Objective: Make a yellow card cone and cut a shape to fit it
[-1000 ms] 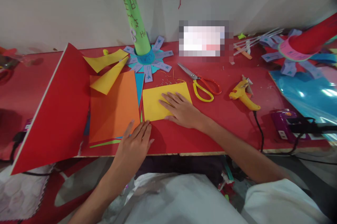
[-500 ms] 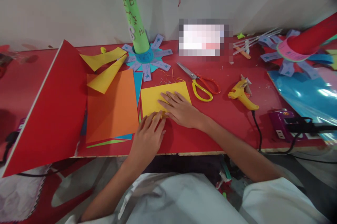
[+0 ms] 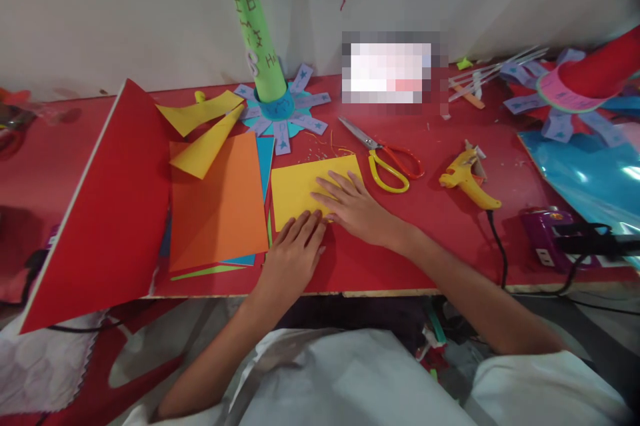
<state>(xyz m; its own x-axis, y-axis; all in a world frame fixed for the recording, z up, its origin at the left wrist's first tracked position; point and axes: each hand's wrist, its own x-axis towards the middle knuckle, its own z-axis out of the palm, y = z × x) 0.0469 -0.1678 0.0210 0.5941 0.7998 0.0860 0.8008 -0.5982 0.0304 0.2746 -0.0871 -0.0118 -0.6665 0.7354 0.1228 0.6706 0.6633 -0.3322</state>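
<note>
Both hands are flat and open, nothing pinched or gripped. Left hand [image 3: 295, 249] lies palm down with its fingertips on the near edge of the yellow paper square [image 3: 300, 186], and the right hand [image 3: 357, 209] presses flat on that same sheet's right half, fingers spread and pointing left. The two hands nearly touch at the sheet's near edge.

Going left to right: a big red sheet [image 3: 105, 213] is propped up at a tilt on the far left, hanging past the near edge of the red table [image 3: 440, 239]. Next to it sits an orange sheet [image 3: 217, 206] on top of a blue one, with curled yellow offcuts [image 3: 200, 133] at its far corner. The yellow square lies just right of the orange sheet, almost edge to edge, so it's tight on that side. Behind it stands a green tube [image 3: 255, 26] in a blue star-shaped base.

Right of the square there's more room: scissors [image 3: 387, 159] just beside its far right corner, then a yellow glue gun [image 3: 467, 176] further right, well apart from the hands. Bare table runs between the square and the near edge.
</note>
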